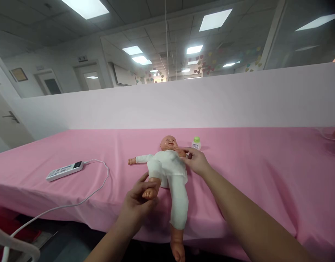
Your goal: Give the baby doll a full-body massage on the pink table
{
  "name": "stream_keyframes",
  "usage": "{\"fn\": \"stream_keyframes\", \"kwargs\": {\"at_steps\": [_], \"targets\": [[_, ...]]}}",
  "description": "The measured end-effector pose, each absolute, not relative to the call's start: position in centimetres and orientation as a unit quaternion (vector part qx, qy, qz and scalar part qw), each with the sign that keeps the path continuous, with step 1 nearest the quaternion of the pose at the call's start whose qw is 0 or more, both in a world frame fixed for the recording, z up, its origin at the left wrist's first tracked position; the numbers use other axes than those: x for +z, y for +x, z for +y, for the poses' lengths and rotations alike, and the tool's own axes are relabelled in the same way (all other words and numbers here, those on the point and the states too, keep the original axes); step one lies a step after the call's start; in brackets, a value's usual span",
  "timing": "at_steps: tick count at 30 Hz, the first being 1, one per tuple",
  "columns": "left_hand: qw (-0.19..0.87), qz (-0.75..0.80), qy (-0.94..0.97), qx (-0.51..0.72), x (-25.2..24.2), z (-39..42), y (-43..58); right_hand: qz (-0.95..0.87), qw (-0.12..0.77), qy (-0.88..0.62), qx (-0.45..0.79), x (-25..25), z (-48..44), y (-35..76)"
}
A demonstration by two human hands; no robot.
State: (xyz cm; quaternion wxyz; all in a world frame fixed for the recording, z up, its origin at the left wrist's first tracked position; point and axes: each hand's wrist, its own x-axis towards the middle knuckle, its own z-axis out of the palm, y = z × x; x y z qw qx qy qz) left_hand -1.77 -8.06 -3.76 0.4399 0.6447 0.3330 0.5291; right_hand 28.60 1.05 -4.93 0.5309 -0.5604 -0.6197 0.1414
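Observation:
A baby doll [170, 165] in a white outfit lies on its back on a pink cloth, its head away from me. My left hand [138, 194] is closed round the doll's bent leg, near its bare foot [150, 193]. The other leg [179, 203] stretches toward me, its foot past the table's front edge. Beside the doll's shoulder, my right hand [196, 160] is closed on the doll's arm [180, 151]; my fingers partly hide it. The opposite arm [142, 159] lies stretched out on the cloth.
A small bottle with a green cap [196, 143] stands behind my right hand. To the left lies a white power strip [65, 171], its cable [82, 201] running off the front edge. A low white wall [167, 105] with glass above borders the pink-covered table [251, 167].

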Motion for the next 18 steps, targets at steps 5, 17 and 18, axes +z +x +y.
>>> {"fn": "stream_keyframes", "kwargs": {"at_steps": [5,17,18], "targets": [[0.460,0.390,0.632,0.487,-6.4,-11.3,-4.8,-0.484,0.583,-0.634,0.158,-5.8,2.5,31.9],[0.497,0.455,0.580,0.457,-9.5,-13.1,-7.5,-0.332,0.441,-0.816,0.172,-7.3,3.4,36.2],[0.499,0.454,0.581,0.455,-9.7,-13.1,-7.6,-0.335,0.444,-0.813,0.174,-7.2,3.3,36.2]]}}
